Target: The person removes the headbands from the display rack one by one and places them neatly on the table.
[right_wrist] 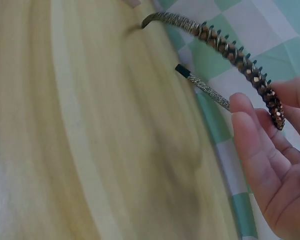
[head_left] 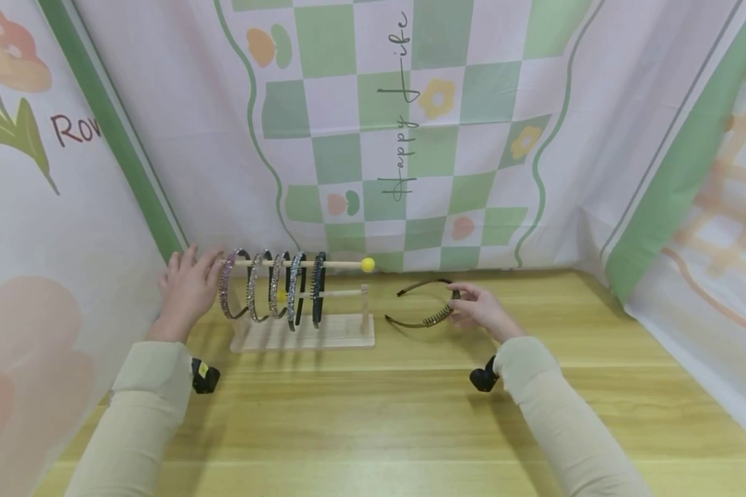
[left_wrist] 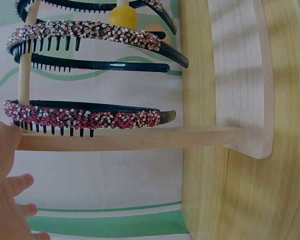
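Observation:
In my right hand [head_left: 479, 310], a headband [right_wrist: 250, 70] with bronze-brown beads and a glittery band is pinched near its middle between thumb and fingers. Its two ends point left toward the rack, over the tabletop. My left hand [head_left: 189, 286] touches the left end of a wooden headband rack [head_left: 342, 338], with its fingers spread near the top of the post [left_wrist: 140, 139]. Right beside that hand hangs a pink-beaded headband [left_wrist: 85, 117]. Several more headbands, silvery-beaded ones [head_left: 253, 293] and a dark one [head_left: 318, 293], hang along the upper rod [head_left: 345, 265].
A yellow ball [head_left: 368, 264] caps the upper rod's right end. The lower rod [head_left: 342, 294] runs just below toward a short right post [head_left: 365, 310]. Patterned cloth [head_left: 385, 138] hangs behind and at both sides of the wooden table [head_left: 348, 428].

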### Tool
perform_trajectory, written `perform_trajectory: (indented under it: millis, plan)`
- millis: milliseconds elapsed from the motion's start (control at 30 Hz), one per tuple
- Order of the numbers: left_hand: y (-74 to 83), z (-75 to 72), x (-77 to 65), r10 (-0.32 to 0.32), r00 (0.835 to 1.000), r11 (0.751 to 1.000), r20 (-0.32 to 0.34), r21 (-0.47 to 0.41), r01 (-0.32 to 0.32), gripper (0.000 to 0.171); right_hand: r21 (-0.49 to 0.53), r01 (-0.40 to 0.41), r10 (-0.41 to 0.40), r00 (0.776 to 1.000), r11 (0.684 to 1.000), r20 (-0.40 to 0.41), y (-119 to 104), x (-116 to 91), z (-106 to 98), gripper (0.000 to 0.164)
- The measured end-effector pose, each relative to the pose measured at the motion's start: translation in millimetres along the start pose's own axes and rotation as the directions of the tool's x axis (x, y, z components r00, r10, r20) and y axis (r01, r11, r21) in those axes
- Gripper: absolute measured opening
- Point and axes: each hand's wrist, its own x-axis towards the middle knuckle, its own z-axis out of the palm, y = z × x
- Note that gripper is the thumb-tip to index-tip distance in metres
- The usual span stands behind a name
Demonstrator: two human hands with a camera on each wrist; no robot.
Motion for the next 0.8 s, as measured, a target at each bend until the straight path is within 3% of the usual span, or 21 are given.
perform_trajectory:
  millis: [367, 633, 800]
  plan:
    - [2.1, -1.2, -0.6, -0.002, 1.000, 1.000, -0.003, 0.004, 0.002, 0.050, -0.047, -0.070, 0.071, 0.997, 0.996, 0.018, 9.2, -3.6, 4.4, 0.046]
    - [2.6, -1.9, -1.3, -0.003, 1.000, 1.000, -0.001, 0.000, 0.003, 0.050, -0.127, -0.080, 0.098, 0.985, 0.989, 0.141, 11.5, -8.1, 9.6, 0.034]
    - [3.0, -2.3, -1.5, -0.006, 1.000, 1.000, 0.001, 0.001, 0.006, 0.050, -0.116, -0.109, 0.127, 0.979, 0.987, 0.160, 14.0, -7.3, 16.1, 0.028]
